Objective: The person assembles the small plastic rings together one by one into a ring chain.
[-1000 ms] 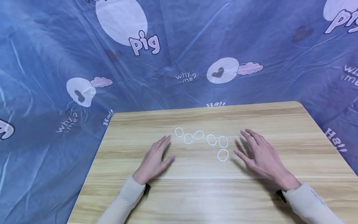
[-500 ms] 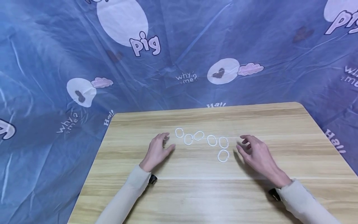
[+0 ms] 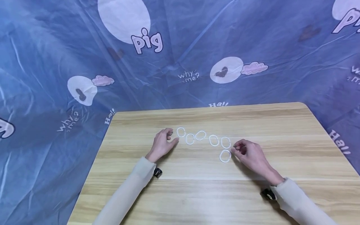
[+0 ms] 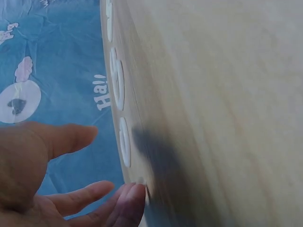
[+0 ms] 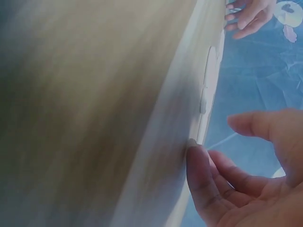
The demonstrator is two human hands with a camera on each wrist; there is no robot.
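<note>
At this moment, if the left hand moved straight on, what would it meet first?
Most likely the leftmost white ring, just past the left hand in the head view, though depth is unclear and the hand might pass over.

I see two long sleeves in a pale off-white cloth, one on the left (image 3: 126, 190) and one on the right (image 3: 299, 204), both plain and smooth, with cuffs ending at the wrist. By the left cuff I make out a small black boxy unit (image 3: 157, 172); its black twin (image 3: 268, 194) at the right cuff carries a pale mark too small for me to read. Beyond the cuffs the fingers (image 4: 85, 195) are bare and slender, with rounded tips.
</note>
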